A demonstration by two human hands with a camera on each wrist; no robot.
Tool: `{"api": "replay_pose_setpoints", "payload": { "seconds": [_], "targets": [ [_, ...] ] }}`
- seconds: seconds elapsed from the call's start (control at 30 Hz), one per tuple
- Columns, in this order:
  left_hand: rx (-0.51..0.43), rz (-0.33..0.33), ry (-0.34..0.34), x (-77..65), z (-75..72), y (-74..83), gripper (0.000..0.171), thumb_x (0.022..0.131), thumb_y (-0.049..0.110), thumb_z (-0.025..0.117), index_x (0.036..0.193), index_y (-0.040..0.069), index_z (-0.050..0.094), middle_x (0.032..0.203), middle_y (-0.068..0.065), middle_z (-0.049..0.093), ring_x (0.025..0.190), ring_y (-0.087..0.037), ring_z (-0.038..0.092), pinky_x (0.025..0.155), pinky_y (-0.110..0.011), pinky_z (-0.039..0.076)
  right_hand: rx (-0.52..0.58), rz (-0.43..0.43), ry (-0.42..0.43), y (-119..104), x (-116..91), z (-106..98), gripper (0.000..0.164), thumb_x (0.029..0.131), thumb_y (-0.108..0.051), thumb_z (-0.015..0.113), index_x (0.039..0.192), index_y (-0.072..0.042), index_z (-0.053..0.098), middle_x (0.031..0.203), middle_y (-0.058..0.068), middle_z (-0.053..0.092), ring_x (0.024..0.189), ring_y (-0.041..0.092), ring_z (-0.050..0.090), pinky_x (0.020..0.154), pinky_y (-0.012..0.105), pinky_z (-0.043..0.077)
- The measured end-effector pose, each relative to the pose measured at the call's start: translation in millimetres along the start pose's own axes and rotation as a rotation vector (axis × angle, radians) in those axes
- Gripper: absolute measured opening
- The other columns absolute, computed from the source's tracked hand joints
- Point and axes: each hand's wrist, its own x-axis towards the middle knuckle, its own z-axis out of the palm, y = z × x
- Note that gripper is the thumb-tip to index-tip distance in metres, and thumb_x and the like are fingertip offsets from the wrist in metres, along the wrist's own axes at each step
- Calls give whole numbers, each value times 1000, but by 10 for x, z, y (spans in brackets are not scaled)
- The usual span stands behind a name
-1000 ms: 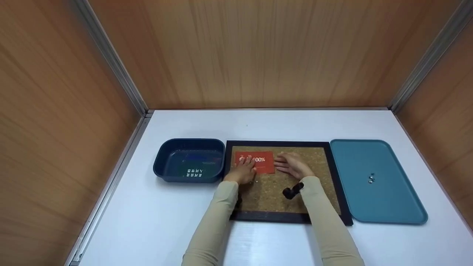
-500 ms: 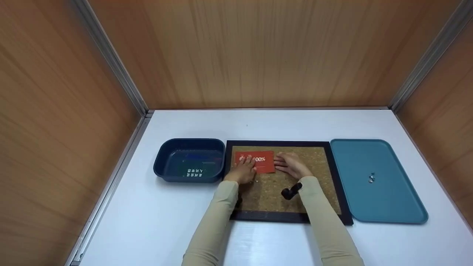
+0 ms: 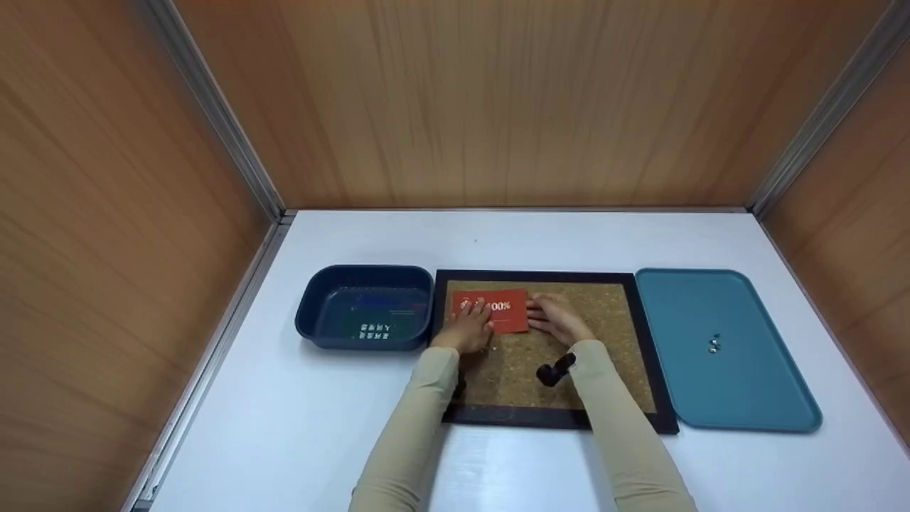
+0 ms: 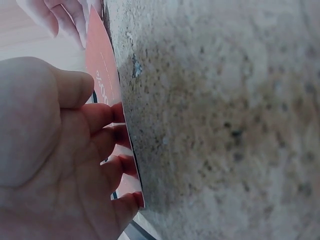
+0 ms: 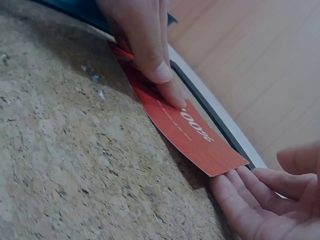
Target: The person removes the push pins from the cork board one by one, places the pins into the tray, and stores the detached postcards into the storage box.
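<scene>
A red card (image 3: 510, 321) with white "100%" lettering lies over the upper left of a cork board (image 3: 519, 377) with a black frame. My left hand (image 3: 466, 330) rests on the card's left part, fingertips pressing it and covering some print. In the left wrist view, those fingers (image 4: 117, 135) reach across the card while the thumb lies apart from it. My right hand (image 3: 560, 320) is at the card's right edge. Seen from the right wrist, its fingertips (image 5: 227, 177) sit just under the slightly raised corner, with the thumb held away.
To the left of the board stands a dark blue bin (image 3: 334, 344) with white characters. A teal tray (image 3: 746, 384) lies against the board's right side, bearing several small shiny pieces (image 3: 714, 345). Wood-grain walls (image 3: 526, 107) enclose the white table (image 3: 298, 427).
My right wrist and forearm have shifted slightly left, and the right fingers have moved a little closer in at the card's right edge. My left hand stays in place.
</scene>
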Motion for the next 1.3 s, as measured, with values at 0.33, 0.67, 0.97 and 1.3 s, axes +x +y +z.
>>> {"api": "replay_pose_setpoints", "payload": {
  "seconds": [0.33,0.67,0.97,1.3],
  "targets": [
    [-17,-13,-5,0,-3,12,52,107,31,23,155,13,17,163,-5,7,151,-27,3,121,-51,11,-139,-50,-4,43,16,74,41,104,-16,41,140,2,45,135,23,52,115,29,59,94,35,53],
    [18,-15,0,-18,-19,12,52,107,31,22,155,14,16,163,-4,7,151,-26,4,121,-52,12,-313,-105,123,107,-1,145,34,97,-11,54,127,6,54,117,20,59,99,21,61,82,30,55],
    [-23,-18,-14,-11,-2,-30,52,107,32,23,155,15,18,163,-4,7,151,-25,2,121,-50,10,-333,-109,209,151,4,209,27,92,-6,60,116,6,61,99,12,62,81,13,59,69,23,52],
    [-58,-18,-4,11,7,-124,51,107,31,24,155,14,19,163,-5,7,151,-26,3,121,-50,11,-465,-127,240,118,20,312,23,90,-4,59,112,3,62,102,16,63,83,17,57,67,25,48]
  ]
}}
